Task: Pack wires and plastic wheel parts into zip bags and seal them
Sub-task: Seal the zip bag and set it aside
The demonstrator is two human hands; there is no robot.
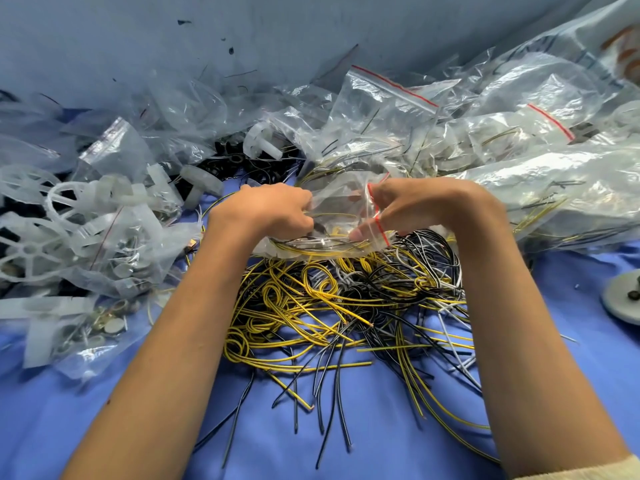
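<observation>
A clear zip bag (337, 206) with a red strip along its mouth hangs between both hands, just above a loose heap of yellow, black and white wires (346, 306) on the blue cloth. Yellow-and-black wires lie inside the bag. My left hand (273, 211) grips the bag's left side. My right hand (412, 206) pinches the mouth at the red strip, thumb and fingers on either side. White plastic wheel parts (31, 251) lie at the left, some loose and some in bags.
Filled and crumpled zip bags (502, 133) pile up along the back and right against a grey-blue wall. Small black rings (242, 161) lie behind the hands. A round grey disc (623, 299) sits at the right edge. Blue cloth (381, 445) shows in front.
</observation>
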